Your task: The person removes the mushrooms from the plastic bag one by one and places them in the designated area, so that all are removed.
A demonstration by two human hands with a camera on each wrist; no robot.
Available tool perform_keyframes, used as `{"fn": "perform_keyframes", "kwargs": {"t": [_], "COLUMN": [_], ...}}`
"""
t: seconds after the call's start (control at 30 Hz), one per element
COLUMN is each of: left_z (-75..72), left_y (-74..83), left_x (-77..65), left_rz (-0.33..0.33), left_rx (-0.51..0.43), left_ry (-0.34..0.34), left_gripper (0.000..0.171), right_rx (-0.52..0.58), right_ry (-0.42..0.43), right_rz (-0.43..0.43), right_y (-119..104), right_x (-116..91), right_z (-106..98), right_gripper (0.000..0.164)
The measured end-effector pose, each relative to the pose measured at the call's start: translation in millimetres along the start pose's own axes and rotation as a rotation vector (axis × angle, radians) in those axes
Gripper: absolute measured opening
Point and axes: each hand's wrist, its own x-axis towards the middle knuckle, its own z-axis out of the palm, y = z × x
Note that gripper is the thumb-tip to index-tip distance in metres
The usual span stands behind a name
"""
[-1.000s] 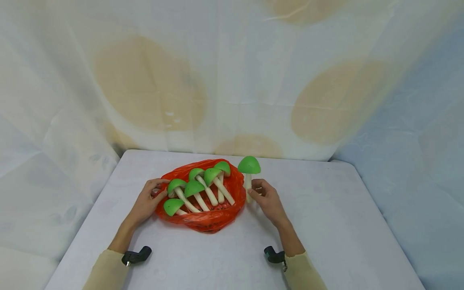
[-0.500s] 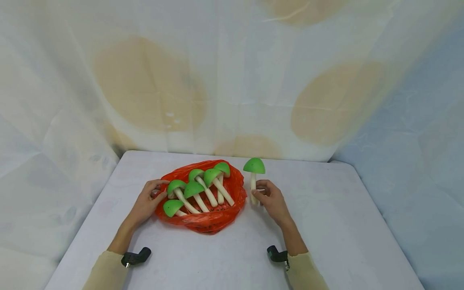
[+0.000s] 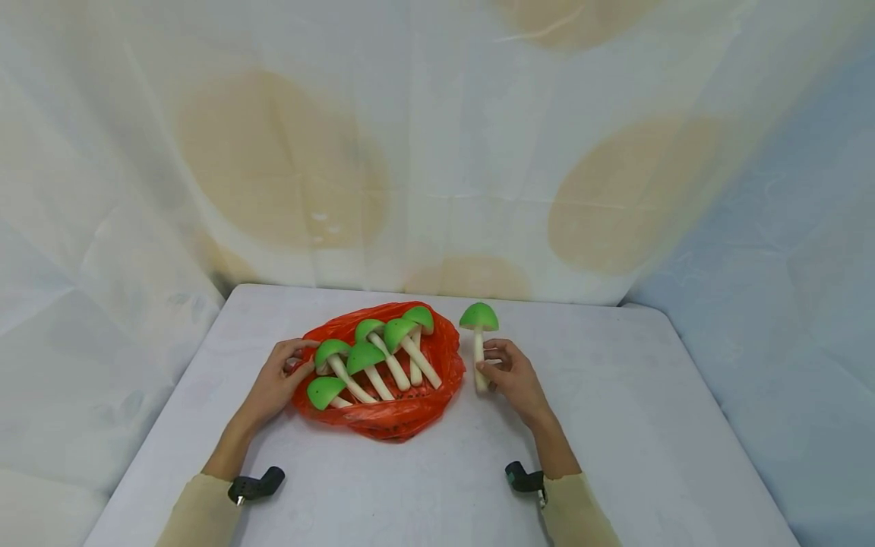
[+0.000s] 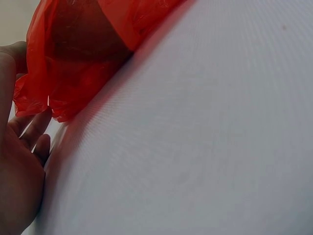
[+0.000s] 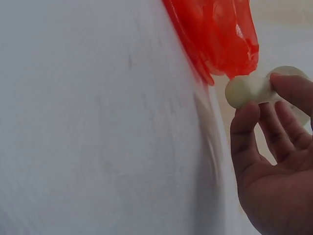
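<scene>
A red plastic bag [image 3: 410, 418] lies spread open on the table, left of centre in the head view. Several toy-like mushrooms [image 3: 366, 355] with green caps and pale stems lie in it, caps mostly to the upper left. My left hand [image 3: 276, 377] pinches the bag's left rim between thumb and fingers; folds of red plastic hide some fingertips in the left wrist view. Just right of the bag, my right hand [image 3: 517, 381] holds one more green-capped mushroom [image 3: 479, 316] by its stem, cap upward. The right wrist view shows the rounded stem end [image 5: 238, 92] between thumb and fingers.
The table [image 3: 615, 425] has a white cover and extends to both sides and in front of the bag. Pale curtains with tan spots [image 3: 629, 197] hang behind and beside it. A black wrist camera [image 3: 258, 486] sits at each sleeve.
My right hand has moved slightly right, taking the mushroom away from the bag's edge, and the mushroom has since come down a little. My left hand and the bag stay nearly still.
</scene>
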Motion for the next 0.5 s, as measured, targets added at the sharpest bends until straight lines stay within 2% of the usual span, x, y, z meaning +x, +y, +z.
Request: {"fn": "perform_keyframes", "kwargs": {"t": [0.33,0.5], "left_z": [-0.2,-0.6], "left_y": [0.7,2.5], "left_x": [-0.2,-0.2], "left_rz": [-0.002,0.000], "left_rx": [-0.013,-0.011], "left_ry": [-0.005,-0.003], "left_gripper": [0.033,0.033], "right_rx": [-0.001,0.001], "right_ry": [-0.044,-0.082], "right_rz": [0.084,0.105], "right_y": [13,7], "right_x": [7,10], "right_z": [-5,-8], "right_gripper": [0.042,0.049]}}
